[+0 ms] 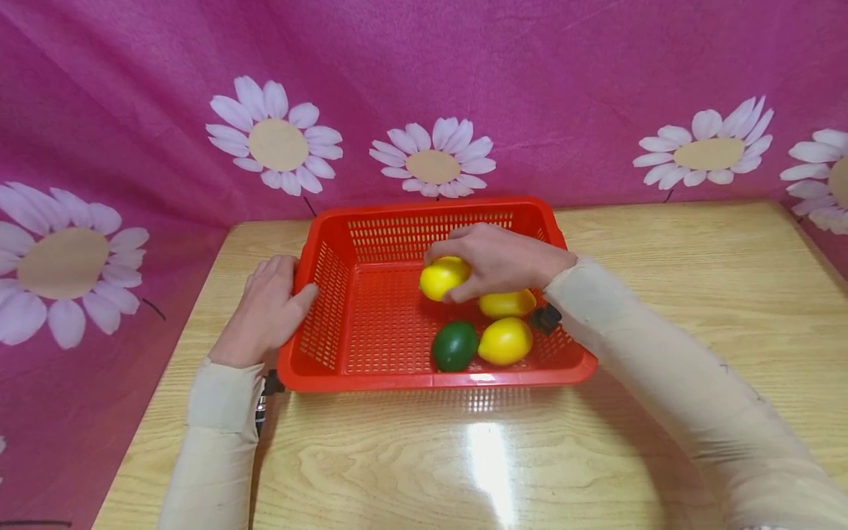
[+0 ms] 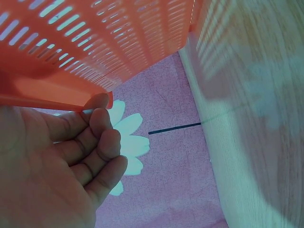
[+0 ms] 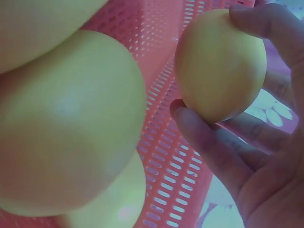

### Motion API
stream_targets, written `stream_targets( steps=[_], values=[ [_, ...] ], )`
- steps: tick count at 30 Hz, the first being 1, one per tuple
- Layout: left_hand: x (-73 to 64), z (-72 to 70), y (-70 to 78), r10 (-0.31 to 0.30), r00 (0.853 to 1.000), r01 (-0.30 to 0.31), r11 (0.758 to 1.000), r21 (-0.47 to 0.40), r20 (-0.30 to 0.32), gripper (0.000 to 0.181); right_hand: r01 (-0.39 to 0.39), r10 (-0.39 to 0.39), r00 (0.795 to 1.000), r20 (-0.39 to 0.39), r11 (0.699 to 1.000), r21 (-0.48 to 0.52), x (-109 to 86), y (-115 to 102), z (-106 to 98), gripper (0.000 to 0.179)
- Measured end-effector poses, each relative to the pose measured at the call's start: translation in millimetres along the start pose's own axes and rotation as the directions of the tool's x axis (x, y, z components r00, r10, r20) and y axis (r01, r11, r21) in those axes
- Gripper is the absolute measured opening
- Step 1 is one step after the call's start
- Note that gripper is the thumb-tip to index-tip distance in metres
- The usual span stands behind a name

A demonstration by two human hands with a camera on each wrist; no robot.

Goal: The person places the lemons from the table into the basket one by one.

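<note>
I have the right hand point(image 1: 493, 258) pinching a lemon point(image 1: 442, 280) between thumb and fingers, over the red basket point(image 1: 384, 382). The left hand point(image 1: 271, 309) grips its left rim point(image 1: 305, 276), thumb across. Other lemons point(image 1: 506, 341) and a green fruit point(image 1: 454, 347) bound me near right; leftward I have room.

Inside the red slotted plastic basket point(image 1: 371, 381), the left half leaves passage; rightward, the bare right grip point(image 1: 497, 258), oval yellow lemons point(image 1: 506, 341) and a dark-green oval fruit point(image 1: 454, 347) (by the near wall) obstruct.
</note>
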State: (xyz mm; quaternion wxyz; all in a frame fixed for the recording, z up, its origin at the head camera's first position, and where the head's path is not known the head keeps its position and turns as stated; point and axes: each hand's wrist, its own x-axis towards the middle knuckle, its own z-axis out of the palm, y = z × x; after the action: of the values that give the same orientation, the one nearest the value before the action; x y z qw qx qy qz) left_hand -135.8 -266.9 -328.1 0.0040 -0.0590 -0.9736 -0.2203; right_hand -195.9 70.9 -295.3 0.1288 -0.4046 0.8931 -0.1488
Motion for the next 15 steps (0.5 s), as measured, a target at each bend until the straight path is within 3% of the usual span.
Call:
stream_targets(
  steps=[15],
  values=[
    [-0.7, -0.8, 1.1, 0.002, 1.000, -0.002, 1.000, -0.001, 0.004, 0.040, 0.016, -0.015, 0.997, 0.076, 1.000, -0.013, 4.4, 4.7, 7.2, 0.051]
  ],
)
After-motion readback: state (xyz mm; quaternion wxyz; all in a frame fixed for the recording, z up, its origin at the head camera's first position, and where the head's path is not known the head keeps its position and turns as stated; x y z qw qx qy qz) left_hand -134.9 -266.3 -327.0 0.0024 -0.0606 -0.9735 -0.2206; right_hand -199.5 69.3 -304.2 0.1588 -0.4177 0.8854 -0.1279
